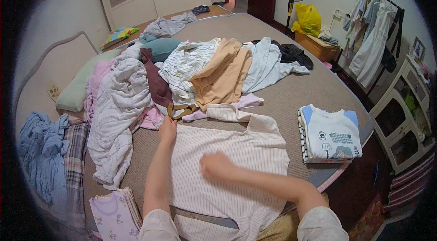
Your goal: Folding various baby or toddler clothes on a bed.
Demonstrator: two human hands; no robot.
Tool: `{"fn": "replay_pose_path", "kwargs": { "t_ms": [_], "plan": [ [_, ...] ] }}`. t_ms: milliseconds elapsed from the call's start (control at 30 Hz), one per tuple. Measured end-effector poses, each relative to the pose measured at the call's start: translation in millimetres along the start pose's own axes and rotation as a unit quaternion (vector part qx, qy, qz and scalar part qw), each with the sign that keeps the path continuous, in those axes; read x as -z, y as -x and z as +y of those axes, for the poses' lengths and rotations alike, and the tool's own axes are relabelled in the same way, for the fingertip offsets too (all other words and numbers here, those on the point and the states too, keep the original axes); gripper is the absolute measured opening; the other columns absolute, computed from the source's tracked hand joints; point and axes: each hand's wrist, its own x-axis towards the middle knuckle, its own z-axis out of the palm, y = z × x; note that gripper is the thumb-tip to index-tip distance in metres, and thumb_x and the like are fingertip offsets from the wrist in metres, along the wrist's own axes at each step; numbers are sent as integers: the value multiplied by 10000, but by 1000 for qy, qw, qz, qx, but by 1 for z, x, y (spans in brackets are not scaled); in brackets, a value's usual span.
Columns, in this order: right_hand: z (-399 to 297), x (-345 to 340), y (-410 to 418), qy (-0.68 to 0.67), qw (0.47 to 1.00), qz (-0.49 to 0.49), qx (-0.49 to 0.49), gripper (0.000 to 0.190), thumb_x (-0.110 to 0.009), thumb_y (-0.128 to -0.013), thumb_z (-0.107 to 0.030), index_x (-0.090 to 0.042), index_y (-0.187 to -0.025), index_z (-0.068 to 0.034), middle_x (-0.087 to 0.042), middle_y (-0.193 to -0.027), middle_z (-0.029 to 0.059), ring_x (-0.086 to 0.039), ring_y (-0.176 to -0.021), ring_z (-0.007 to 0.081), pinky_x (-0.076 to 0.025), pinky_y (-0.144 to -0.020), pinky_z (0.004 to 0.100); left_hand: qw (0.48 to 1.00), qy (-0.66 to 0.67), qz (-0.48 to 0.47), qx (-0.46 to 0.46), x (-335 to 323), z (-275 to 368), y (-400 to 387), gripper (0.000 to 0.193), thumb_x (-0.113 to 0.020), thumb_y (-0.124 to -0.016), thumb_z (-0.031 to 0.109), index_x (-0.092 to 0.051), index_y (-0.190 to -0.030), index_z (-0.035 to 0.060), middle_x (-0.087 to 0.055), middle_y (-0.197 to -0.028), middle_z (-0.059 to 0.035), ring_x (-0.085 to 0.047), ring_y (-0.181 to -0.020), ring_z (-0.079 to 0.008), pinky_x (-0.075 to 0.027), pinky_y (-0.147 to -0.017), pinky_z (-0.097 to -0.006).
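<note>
A cream top with thin stripes (232, 142) lies spread on the bed, hem to the left. One sleeve bends back along its far side, the other along its near side. My left hand (167, 130) pinches the far left corner of the hem. Over the middle of the top is my right hand (216, 166), blurred, with its fingers curled; whether it touches or holds the cloth I cannot tell. Just beyond my left hand are an olive-brown band of cloth (181, 110) and a lilac garment (251, 101).
A heap with peach trousers (223, 80) and a white quilt (117, 94) covers the far and left bed (341, 94). Folded stacks stand right, topped by a white-and-blue shirt (333, 135), and near left, topped by a lilac-trimmed shirt (114, 215). A cabinet (399, 128) stands beyond the right edge.
</note>
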Motion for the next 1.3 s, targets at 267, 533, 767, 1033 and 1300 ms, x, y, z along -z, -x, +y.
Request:
{"fn": "replay_pose_path", "kwargs": {
  "t_ms": [267, 533, 767, 1033, 1300],
  "plan": [
    [-57, -53, 69, 11, 995, -31, 91, 204, -610, -755, -232, -573, -786, -34, -595, -805, 105, -588, -774, 267, -461, -650, 397, 1000, -5, -14, -11, -9, 9, 0, 279, -539, -881, 340, -480, -959, 78, -645, -868, -198, -620, -832, -401, -458, -714, -492],
    [-74, -52, 85, -80, 988, -87, 103, 222, -615, -777, -237, -558, -797, -23, -583, -788, 138, -580, -785, 307, -468, -677, 427, 999, -30, -26, -7, -5, 18, 5, 287, -525, -891, 334, -467, -981, 68, -645, -875, -191, -621, -831, -396, -464, -717, -488],
    [-49, 3, 100, -65, 997, -9, 32, 280, -625, -785, -276, -542, -826, -12, -548, -865, 161, -560, -815, 311, -461, -678, 408, 998, -43, 5, -36, -2, 16, 15, 328, -566, -866, 317, -474, -1030, 47, -608, -947, -181, -602, -886, -376, -463, -726, -482],
    [-41, 2, 144, -58, 987, -144, 44, 267, -596, -795, -266, -559, -826, -4, -561, -831, 156, -564, -803, 327, -462, -707, 428, 989, -129, 41, -55, 1, 14, 36, 393, -621, -814, 260, -509, -1129, 54, -508, -1171, -155, -471, -1133, -340, -392, -868, -492],
    [93, 19, 110, 115, 966, 87, -215, 489, -481, -881, -398, -488, -1228, -53, -447, -1321, 165, -370, -1264, 314, -239, -1045, 527, 947, -103, -173, -249, 3, 96, 146, 652, -511, -871, 409, -329, -1373, 35, -272, -1451, -192, -222, -1355, -367, -138, -1078, -574]
  ]
}}
